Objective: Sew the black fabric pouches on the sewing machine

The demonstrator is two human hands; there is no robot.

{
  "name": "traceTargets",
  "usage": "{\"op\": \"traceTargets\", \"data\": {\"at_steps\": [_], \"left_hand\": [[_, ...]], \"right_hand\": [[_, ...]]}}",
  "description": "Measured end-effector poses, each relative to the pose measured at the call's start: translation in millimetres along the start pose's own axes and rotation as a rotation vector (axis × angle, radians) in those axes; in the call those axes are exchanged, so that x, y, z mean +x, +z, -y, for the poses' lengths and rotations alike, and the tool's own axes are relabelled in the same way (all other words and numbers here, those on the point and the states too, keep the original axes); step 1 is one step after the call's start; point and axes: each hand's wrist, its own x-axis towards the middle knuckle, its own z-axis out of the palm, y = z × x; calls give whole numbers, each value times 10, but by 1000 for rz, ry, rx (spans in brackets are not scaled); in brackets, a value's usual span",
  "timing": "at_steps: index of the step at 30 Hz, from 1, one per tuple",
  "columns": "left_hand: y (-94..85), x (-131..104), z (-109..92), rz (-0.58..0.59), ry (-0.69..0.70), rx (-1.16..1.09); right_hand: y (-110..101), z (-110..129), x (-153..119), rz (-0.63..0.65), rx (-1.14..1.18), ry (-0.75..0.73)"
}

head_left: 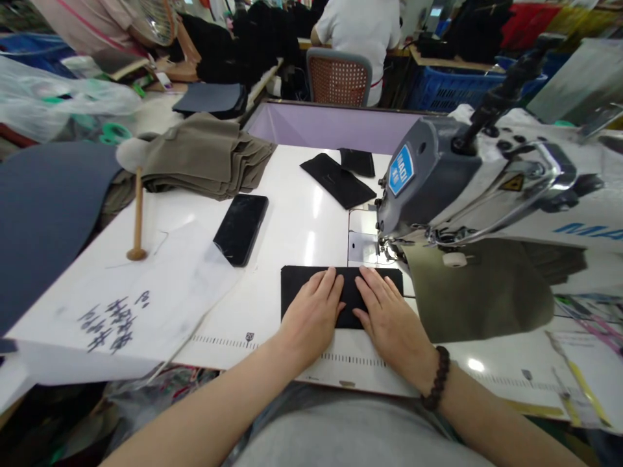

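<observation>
A black rectangular fabric piece lies flat on the white sewing table, close to its front edge. My left hand rests palm down on its left half, fingers stretched out. On the right half lies my right hand, also flat, with a dark beaded bracelet at the wrist. Just beyond the fabric is the sewing machine head, its needle area behind my right fingertips. Two more black pieces lie farther back, left of the machine.
A black phone, a stack of grey-brown fabric, a wooden stick and a paper with writing are on the left. Olive fabric lies right, under the machine arm. A person sits behind the table.
</observation>
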Motion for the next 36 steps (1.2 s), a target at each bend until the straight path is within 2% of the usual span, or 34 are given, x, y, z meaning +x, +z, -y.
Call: {"op": "traceTargets", "data": {"at_steps": [6, 17, 25, 28, 34, 36], "left_hand": [[36, -24, 39, -32, -25, -72], [-18, -36, 42, 42, -25, -66], [-22, -45, 65, 48, -8, -47], [-48, -103, 162, 44, -39, 3], [-130, -438, 607, 59, -150, 200], [-156, -542, 684, 32, -150, 233]], "right_hand": [[34, -50, -28, 2, 33, 5], [79, -72, -46, 36, -1, -10], [46, -68, -39, 30, 4, -20], [42, -62, -37, 31, 9, -16], [45, -58, -36, 35, 6, -9], [44, -57, -35, 42, 15, -5]]}}
